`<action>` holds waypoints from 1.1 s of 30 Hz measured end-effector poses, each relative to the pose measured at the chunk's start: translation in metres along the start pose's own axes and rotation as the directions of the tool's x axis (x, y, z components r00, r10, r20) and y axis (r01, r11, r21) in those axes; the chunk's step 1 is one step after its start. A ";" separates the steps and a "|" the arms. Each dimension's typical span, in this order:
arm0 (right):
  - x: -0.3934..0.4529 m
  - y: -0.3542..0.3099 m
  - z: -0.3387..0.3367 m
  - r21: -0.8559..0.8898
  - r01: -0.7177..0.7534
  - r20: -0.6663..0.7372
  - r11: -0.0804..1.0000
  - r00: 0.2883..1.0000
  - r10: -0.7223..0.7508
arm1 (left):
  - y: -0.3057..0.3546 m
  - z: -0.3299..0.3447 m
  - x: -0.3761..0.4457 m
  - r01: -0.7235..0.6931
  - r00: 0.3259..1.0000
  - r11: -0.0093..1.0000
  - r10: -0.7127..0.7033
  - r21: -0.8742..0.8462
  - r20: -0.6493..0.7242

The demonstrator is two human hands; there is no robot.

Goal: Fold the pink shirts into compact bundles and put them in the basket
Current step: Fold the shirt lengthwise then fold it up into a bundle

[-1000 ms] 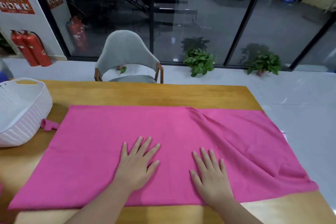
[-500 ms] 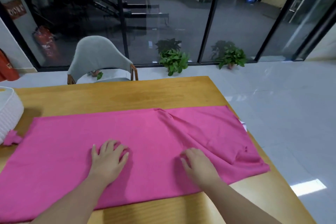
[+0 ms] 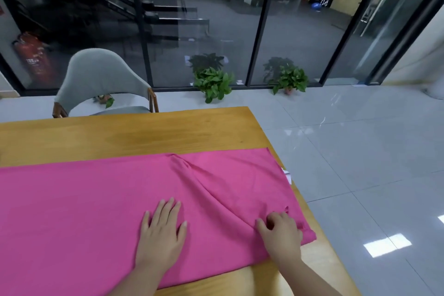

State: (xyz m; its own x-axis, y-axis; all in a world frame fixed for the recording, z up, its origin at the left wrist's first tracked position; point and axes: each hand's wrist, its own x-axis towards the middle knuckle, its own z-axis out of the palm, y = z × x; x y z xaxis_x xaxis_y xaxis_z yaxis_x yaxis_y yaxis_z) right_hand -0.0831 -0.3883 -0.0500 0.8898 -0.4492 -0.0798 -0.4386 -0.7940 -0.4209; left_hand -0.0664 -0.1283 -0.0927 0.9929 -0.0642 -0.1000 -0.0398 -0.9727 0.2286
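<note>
A pink shirt lies spread across the near half of the wooden surface, its left part running out of view and its right end reaching the surface's right edge; a ridge of wrinkles runs diagonally from a pucker at the far hem down toward the near right corner. The left hand rests flat on the cloth near its middle, palm down, fingers straight and slightly spread, holding nothing; the right hand sits on the shirt's near right corner with its fingers curled into the fabric, apparently gathering a fold of it, though the blur there makes the grip hard to judge. A small white scrap shows at the surface's right edge, just beside the shirt. Beyond the far edge stands a grey chair with wooden arms; behind it, along the glass wall, sit two potted plants on the tiled floor, and a red fire extinguisher stands at far left.
</note>
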 end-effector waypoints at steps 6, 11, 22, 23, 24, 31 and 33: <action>0.060 -0.027 -0.042 0.534 0.001 -0.081 0.846 0.995 0.050 | 0.003 -0.004 0.004 -0.028 0.994 0.999 0.030 0.023 -0.107; 0.132 -0.034 -0.060 0.577 0.000 -0.067 0.817 0.997 0.047 | 0.003 -0.013 0.021 -0.011 0.985 0.998 0.020 0.055 -0.171; 0.227 -0.022 -0.019 0.305 -0.122 0.256 0.945 0.966 0.043 | 0.023 -0.032 0.105 0.191 0.977 0.981 -0.186 0.034 -0.105; 0.230 -0.022 -0.016 0.281 -0.132 0.290 0.951 0.956 0.047 | 0.025 -0.034 0.115 0.205 0.976 0.978 -0.202 0.026 -0.084; 0.233 -0.022 -0.015 0.268 -0.129 0.302 0.955 0.952 0.044 | 0.028 -0.038 0.124 0.214 0.976 0.977 -0.212 0.021 -0.057; 0.255 -0.016 0.001 0.176 -0.010 0.199 0.984 0.980 -0.026 | 0.034 -0.045 0.182 0.191 0.978 0.982 -0.191 0.013 0.088; 0.254 -0.014 0.004 0.115 0.000 0.186 0.993 0.982 -0.021 | 0.035 -0.040 0.184 0.190 0.961 0.981 -0.193 0.034 0.198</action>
State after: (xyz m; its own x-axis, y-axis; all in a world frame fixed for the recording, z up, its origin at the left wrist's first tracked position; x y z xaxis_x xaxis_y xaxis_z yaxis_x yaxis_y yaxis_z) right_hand 0.1495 -0.4892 -0.0682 0.9068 -0.3482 -0.2377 -0.4215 -0.7414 -0.5221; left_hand 0.1194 -0.1650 -0.0645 0.9399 0.0816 -0.3315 0.1455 -0.9742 0.1727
